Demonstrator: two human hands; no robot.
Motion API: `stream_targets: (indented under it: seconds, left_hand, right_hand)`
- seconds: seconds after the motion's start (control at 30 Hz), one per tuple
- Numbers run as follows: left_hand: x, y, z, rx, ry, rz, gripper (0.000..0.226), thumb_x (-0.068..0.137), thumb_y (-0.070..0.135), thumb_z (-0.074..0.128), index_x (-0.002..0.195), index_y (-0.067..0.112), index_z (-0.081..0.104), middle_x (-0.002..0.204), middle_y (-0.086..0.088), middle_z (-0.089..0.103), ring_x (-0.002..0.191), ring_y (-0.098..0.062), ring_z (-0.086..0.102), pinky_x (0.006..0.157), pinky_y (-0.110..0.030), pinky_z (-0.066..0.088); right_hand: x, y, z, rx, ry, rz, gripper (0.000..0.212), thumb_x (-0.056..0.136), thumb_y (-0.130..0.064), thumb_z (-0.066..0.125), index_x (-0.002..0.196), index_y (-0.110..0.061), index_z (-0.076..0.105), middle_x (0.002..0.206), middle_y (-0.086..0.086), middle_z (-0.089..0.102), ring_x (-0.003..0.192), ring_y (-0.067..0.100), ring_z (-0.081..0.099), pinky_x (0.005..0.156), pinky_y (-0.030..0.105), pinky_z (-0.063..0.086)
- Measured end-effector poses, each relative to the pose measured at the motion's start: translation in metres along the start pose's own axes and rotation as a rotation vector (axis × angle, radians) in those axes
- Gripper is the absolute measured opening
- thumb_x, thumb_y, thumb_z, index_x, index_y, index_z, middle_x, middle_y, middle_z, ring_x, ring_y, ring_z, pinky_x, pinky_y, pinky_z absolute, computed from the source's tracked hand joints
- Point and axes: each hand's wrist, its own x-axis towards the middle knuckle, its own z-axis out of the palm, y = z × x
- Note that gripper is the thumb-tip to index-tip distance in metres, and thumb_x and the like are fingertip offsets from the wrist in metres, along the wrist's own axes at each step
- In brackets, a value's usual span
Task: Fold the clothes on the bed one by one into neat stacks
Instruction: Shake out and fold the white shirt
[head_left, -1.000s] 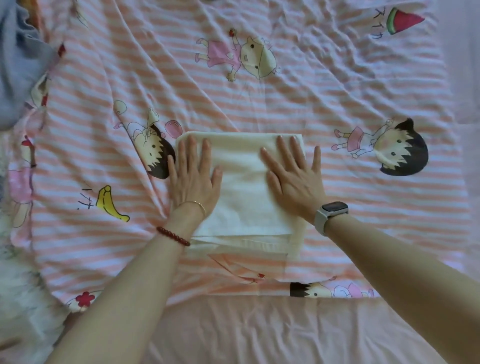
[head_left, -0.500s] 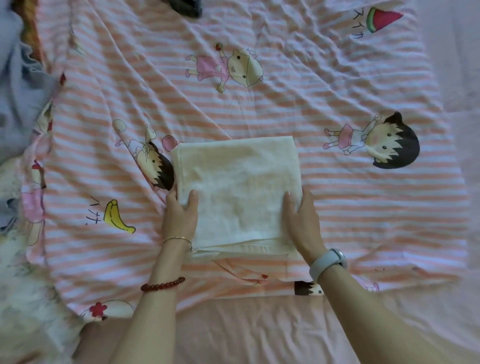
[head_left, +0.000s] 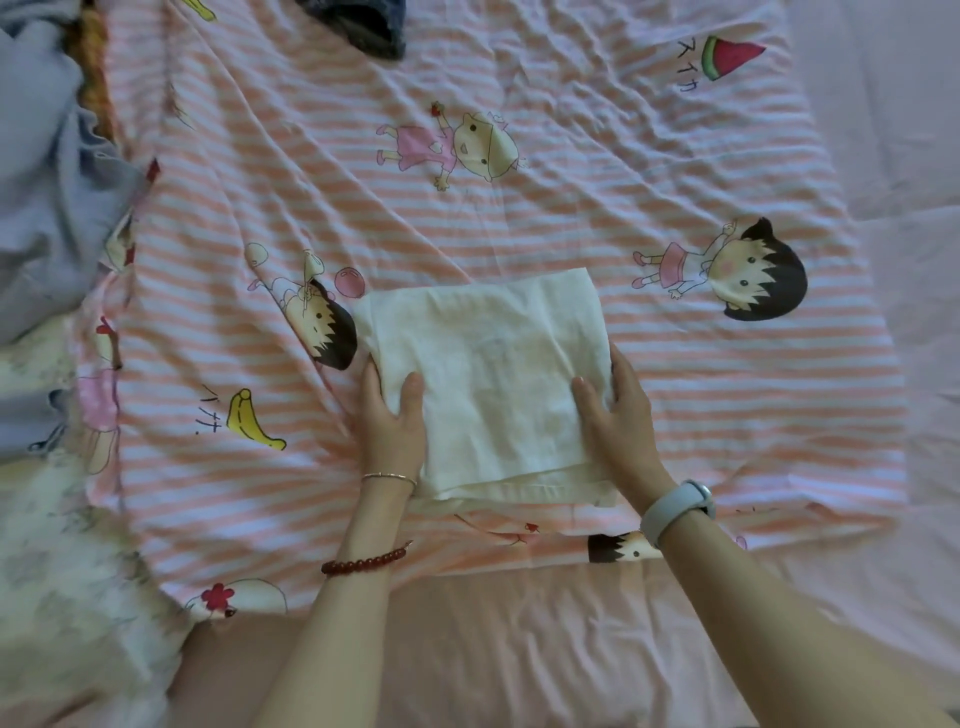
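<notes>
I'd lift the folded cream cloth level, both sides rising together, so its layers don't slide apart on the way to a stack. My left hand grips the cloth's left edge, thumb on top; my right hand grips its right edge likewise. The cloth lies between them on the striped sheet, below the 2 cartoon girls.

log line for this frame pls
step: lift folded cream cloth | left hand: grips left edge | right hand: grips right edge | surface: striped cartoon sheet
</notes>
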Motion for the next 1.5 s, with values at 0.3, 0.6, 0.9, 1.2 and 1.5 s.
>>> stream_targets:
  seconds: [0.3, 0.6, 0.9, 1.2, 1.5]
  left_hand:
    - [-0.114, 0.049, -0.007, 0.025, -0.112, -0.055, 0.045, 0.094, 0.015, 0.052, 0.136, 0.006, 0.041, 0.126, -0.008, 0.056, 0.111, -0.018, 0.054, 0.088, -0.019, 0.042]
    - [-0.204, 0.107, 0.095, 0.025, -0.395, -0.049, 0.036, 0.093, 0.016, 0.054, 0.129, 0.013, 0.048, 0.112, 0.001, 0.062, 0.096, -0.016, 0.06, 0.082, -0.03, 0.049]
    - [-0.333, 0.165, 0.279, 0.043, -0.618, 0.016, 0.029, 0.093, 0.02, 0.052, 0.117, 0.035, 0.046, 0.103, 0.014, 0.061, 0.097, -0.015, 0.061, 0.08, -0.032, 0.051]
    - [-0.441, 0.219, 0.454, 0.004, -0.55, 0.019, 0.049, 0.092, 0.018, 0.053, 0.139, 0.018, 0.04, 0.129, -0.003, 0.055, 0.115, -0.022, 0.054, 0.098, -0.044, 0.045]
    - [-0.447, 0.245, 0.563, -0.134, -0.539, -0.034, 0.049, 0.092, 0.02, 0.052, 0.138, 0.028, 0.036, 0.125, 0.006, 0.054, 0.112, -0.015, 0.055, 0.095, -0.039, 0.048]
  right_hand:
    - [-0.095, -0.017, -0.087, 0.01, 0.062, 0.007, 0.037, 0.091, -0.007, 0.055, 0.126, -0.018, 0.051, 0.11, -0.016, 0.056, 0.099, -0.011, 0.05, 0.084, 0.002, 0.036]
    - [-0.16, 0.021, -0.236, 0.099, 0.281, 0.135, 0.043, 0.089, -0.008, 0.058, 0.131, -0.015, 0.049, 0.126, -0.003, 0.057, 0.115, 0.015, 0.054, 0.096, 0.024, 0.044]
    - [-0.19, 0.095, -0.441, 0.213, 0.448, 0.176, 0.039, 0.089, -0.008, 0.055, 0.12, -0.031, 0.048, 0.106, -0.026, 0.055, 0.095, -0.014, 0.054, 0.07, 0.002, 0.043]
    - [-0.143, 0.153, -0.639, 0.136, 0.44, 0.16, 0.04, 0.09, -0.011, 0.054, 0.118, -0.037, 0.045, 0.101, -0.034, 0.052, 0.09, -0.019, 0.052, 0.069, 0.003, 0.042]
    - [-0.045, 0.168, -0.744, -0.073, 0.355, 0.122, 0.044, 0.089, -0.012, 0.054, 0.132, -0.019, 0.046, 0.119, -0.014, 0.054, 0.104, 0.006, 0.051, 0.087, 0.023, 0.04]
